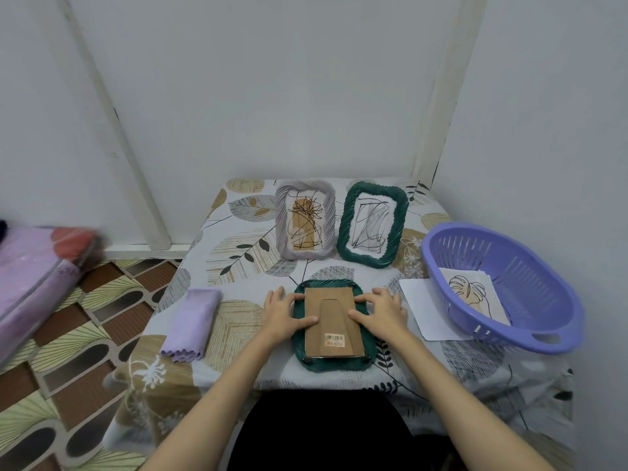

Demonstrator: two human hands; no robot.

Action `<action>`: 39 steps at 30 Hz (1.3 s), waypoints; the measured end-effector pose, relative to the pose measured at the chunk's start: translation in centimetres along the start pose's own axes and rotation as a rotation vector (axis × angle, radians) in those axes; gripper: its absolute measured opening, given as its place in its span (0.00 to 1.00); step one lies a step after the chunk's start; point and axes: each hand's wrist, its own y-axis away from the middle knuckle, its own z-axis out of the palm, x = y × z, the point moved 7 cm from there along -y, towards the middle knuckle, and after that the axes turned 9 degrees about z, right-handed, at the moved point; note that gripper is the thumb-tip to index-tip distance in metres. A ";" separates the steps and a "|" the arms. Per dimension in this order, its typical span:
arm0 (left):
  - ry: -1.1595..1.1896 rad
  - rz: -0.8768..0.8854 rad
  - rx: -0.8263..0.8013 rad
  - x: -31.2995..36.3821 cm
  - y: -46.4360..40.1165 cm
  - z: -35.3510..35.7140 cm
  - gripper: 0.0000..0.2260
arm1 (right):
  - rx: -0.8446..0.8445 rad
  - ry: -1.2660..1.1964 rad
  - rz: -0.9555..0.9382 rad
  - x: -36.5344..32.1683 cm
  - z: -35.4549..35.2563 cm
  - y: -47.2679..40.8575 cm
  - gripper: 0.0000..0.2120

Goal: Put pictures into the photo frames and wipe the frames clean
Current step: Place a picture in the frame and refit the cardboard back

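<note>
A dark green, rope-textured photo frame (331,360) lies face down at the near centre of the table covered by a leaf-patterned cloth (238,266). Its brown cardboard backing board (334,321), with a folded-flat stand flap and a barcode sticker at the near end, sits inside the frame recess.

The left hand (283,312) rests on the frame's left edge with fingers extended and the thumb pressing onto the backing board. The right hand (380,312) rests on the right edge, fingers spread and slightly bent, fingertips on the board. Neither hand grips anything; both press flat.

Judged step: seating or securing the backing board of the third frame. Whether a picture is already beneath the board cannot be determined. Retaining tabs, if present, are not distinguishable.

Two frames stand upright at the far side: a pale grey rope-textured frame (304,220) on the left and a second dark green frame (372,224) on the right, each holding a line drawing.

A folded lilac cleaning cloth (192,322) lies to the left of the face-down frame, apart from it. To the right, a purple slotted plastic basket (509,290) holds a leaf-drawing print (472,294); a white sheet of paper (424,307) lies partly under the basket.

Next move, as judged: confirm the board is locked on all sides, turn the frame face up, then pick up the lilac cloth with one hand while the other steadies the frame for wiping.
</note>
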 end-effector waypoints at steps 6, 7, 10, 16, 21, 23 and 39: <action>-0.106 0.003 -0.138 -0.1 -0.2 0.3 0.31 | -0.052 0.043 -0.024 -0.2 0.2 0.0 0.23; -0.141 0.008 -0.149 -0.1 -0.2 0.2 0.30 | -0.065 0.055 -0.023 -0.1 0.2 -0.1 0.22; -0.231 0.029 -0.108 0.2 -0.5 -0.5 0.25 | -0.064 0.072 -0.019 -0.2 -0.2 -0.5 0.19; -0.277 0.088 0.101 0.6 -2.0 -1.6 0.14 | 0.027 -0.039 0.012 -0.8 -0.8 -1.7 0.08; -0.178 0.043 0.104 0.1 -2.5 -1.6 0.20 | -0.091 -0.031 0.034 -1.2 -0.2 -3.5 0.21; -0.192 0.028 0.040 0.1 -2.8 -1.5 0.22 | -0.150 0.024 0.020 -1.6 0.0 -4.2 0.27; -0.196 0.013 -0.171 -0.2 -4.7 -1.3 0.16 | -0.200 0.062 -0.079 -1.5 0.5 -5.5 0.20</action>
